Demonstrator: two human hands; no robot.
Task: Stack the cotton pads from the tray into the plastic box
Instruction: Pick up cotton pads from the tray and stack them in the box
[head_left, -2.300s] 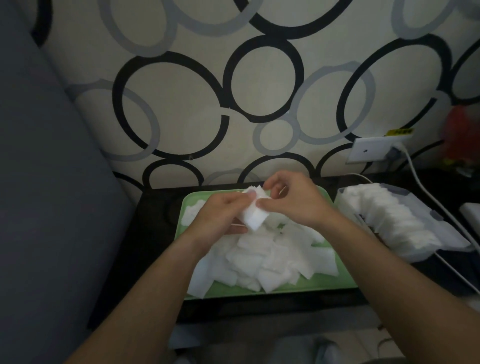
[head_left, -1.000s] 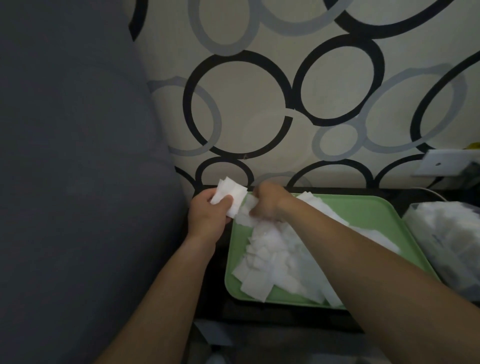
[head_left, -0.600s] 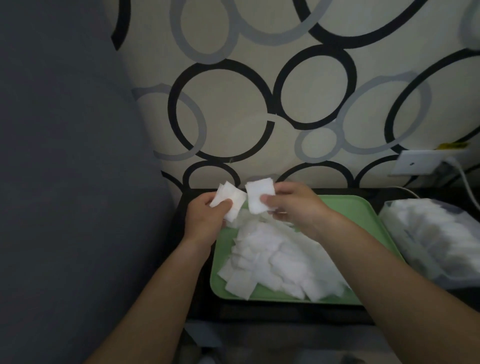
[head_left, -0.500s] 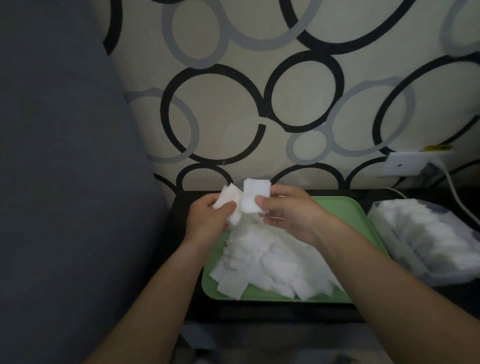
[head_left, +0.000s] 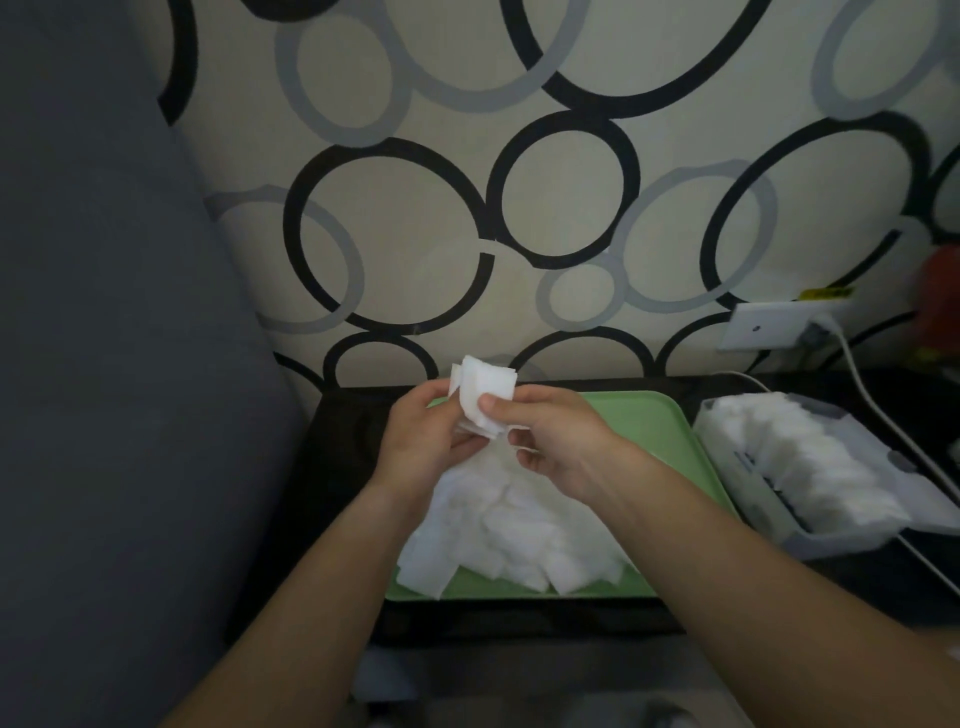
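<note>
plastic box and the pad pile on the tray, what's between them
Head view: bare green tray up to its right rim, then a sliver of dark table; the right forearm crosses above.

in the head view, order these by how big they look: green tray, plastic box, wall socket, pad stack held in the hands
1. green tray, largest, though partly covered
2. plastic box
3. held pad stack and wall socket look about alike; the stack is nearer the camera, so I won't rank them
</note>
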